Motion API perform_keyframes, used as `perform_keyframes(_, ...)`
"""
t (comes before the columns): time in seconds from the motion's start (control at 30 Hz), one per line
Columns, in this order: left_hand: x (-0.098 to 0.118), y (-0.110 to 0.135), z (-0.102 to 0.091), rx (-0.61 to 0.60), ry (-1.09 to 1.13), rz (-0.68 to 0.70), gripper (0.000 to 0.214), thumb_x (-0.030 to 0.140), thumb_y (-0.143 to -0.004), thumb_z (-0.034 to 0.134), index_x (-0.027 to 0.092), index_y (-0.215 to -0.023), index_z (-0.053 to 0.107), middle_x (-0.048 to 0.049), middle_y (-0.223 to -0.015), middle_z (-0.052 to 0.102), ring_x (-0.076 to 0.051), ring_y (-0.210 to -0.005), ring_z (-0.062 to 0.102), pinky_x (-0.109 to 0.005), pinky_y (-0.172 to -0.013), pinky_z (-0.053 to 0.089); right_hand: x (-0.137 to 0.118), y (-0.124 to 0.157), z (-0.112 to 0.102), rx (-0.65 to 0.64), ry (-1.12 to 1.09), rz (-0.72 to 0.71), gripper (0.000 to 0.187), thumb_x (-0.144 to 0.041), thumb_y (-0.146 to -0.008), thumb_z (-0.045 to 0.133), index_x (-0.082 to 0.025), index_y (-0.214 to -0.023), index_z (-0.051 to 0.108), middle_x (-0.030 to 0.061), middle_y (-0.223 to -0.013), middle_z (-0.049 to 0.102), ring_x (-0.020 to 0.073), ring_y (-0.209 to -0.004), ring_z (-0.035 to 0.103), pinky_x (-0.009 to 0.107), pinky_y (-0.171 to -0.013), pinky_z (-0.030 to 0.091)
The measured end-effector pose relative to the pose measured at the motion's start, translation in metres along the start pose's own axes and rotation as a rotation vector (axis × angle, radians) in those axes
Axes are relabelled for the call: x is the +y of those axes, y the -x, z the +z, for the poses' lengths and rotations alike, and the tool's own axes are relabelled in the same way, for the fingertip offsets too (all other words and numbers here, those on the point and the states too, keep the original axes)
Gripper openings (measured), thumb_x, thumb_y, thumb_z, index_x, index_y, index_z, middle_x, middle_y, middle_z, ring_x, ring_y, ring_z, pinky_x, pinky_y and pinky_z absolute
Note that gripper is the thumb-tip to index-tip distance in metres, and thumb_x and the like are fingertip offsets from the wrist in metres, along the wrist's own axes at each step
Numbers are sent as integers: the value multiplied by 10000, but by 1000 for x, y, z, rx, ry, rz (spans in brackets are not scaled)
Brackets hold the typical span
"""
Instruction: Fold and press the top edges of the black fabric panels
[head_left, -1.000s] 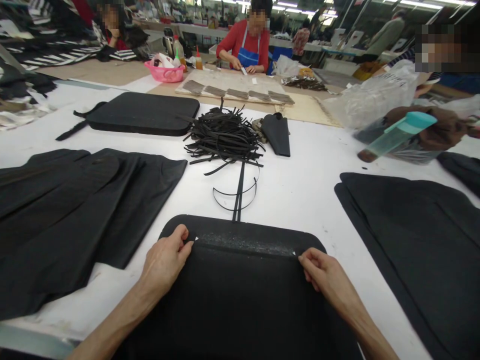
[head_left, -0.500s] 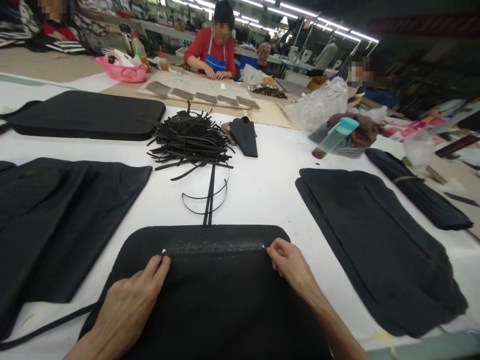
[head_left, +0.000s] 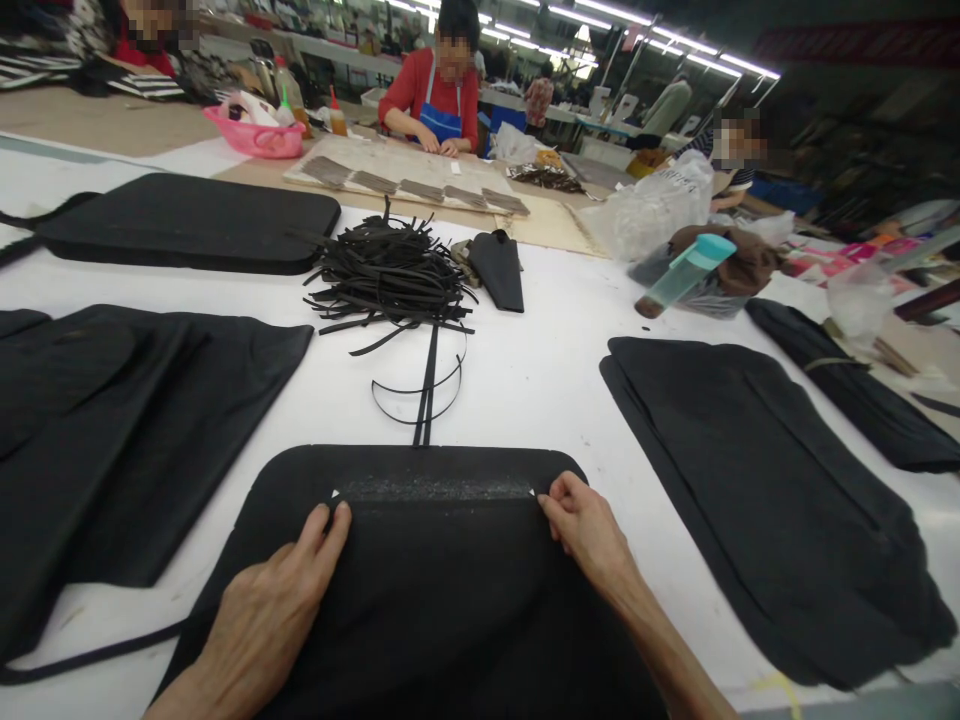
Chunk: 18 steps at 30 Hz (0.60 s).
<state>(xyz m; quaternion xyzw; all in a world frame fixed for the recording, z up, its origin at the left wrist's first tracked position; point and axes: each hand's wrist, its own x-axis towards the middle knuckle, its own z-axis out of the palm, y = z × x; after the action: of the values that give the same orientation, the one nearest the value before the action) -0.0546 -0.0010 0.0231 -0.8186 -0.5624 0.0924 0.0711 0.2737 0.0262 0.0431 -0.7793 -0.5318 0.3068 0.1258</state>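
A black fabric panel (head_left: 450, 600) with rounded upper corners lies flat before me. Across its upper part runs a shiny, speckled strip (head_left: 435, 489), with a small white triangular tip at each end. Beside the left tip, my left hand (head_left: 281, 595) is closed, thumb and finger close together on the fabric. My right hand (head_left: 589, 525) pinches the panel near the right tip, its other fingers curled. What lies beneath the fingertips is hidden. Two thin black strips (head_left: 424, 400) extend from behind the panel's top edge towards a heap of black strips (head_left: 394, 270).
Black fabric pieces lie at left (head_left: 142, 430) and in a stack at right (head_left: 772, 500). A thick black padded piece (head_left: 187, 225), a pink basket (head_left: 255, 135) and a turquoise-lidded container (head_left: 686, 275) stand farther back. A co-worker in red (head_left: 435, 100) works across the table.
The whole scene has shifted slightly to the right in view. Both hands keep nearly the same places on the panel; the left fingers look slightly straighter.
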Motion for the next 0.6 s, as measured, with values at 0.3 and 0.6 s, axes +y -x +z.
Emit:
perform_keyframes(0.3,-3,1,-3,-21,120,-144,536,-4,-803,282,181,-1264,482,-122,-1358,430,-137,-593,635,-283,-506,537,-6,20,3,277,640,-109,137,-268,-914,343,-223,-876,467,35,-765,595,194,-576,558,281,-473,262)
perform_keyframes(0.6,21,-13,-32,57,199,208,542,-14,-786,329,148,-1298,398,-123,-1239,509,-194,-882,599,-301,-685,532,-47,47,45,279,618,-716,415,-21,-805,423,-213,-1157,533,75,-1080,566,235,-980,501,361,-861,403)
